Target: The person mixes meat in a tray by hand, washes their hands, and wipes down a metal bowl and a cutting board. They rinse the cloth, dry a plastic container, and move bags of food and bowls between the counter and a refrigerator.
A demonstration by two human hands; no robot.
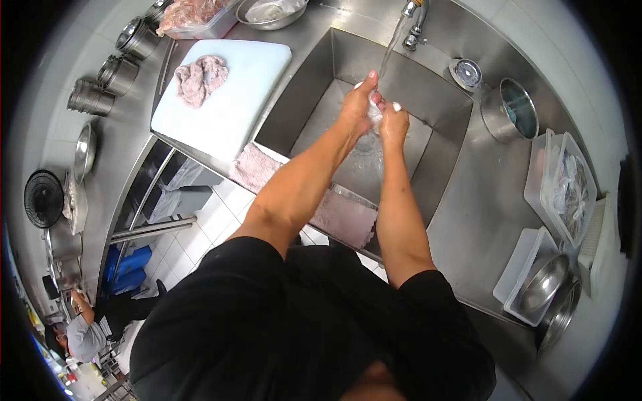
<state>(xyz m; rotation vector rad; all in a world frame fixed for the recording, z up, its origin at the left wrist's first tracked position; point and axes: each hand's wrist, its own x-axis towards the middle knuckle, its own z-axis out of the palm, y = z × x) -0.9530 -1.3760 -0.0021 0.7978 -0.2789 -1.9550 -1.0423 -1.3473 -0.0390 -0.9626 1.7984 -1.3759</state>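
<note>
Over a steel sink [294,110], both hands are together under water running from a tap [411,8]. My left hand [357,105] has its thumb pointing up and its fingers curled inward. Close against it is my right hand [394,124], with its fingers bent. Something whitish and wet shows between the hands; whether it is foam, water or an object, I cannot make out. White patches also show at the fingertips. Water falls past the hands to the sink floor. A pink towel [344,217] hangs over the sink's front edge.
On the left are a white cutting board [231,127] with a crumpled pink cloth [200,79] and a tub of raw meat [194,17]. A steel pot [509,110] and plastic bins [565,190] stand right of the sink. Another person [90,334] is at far lower left.
</note>
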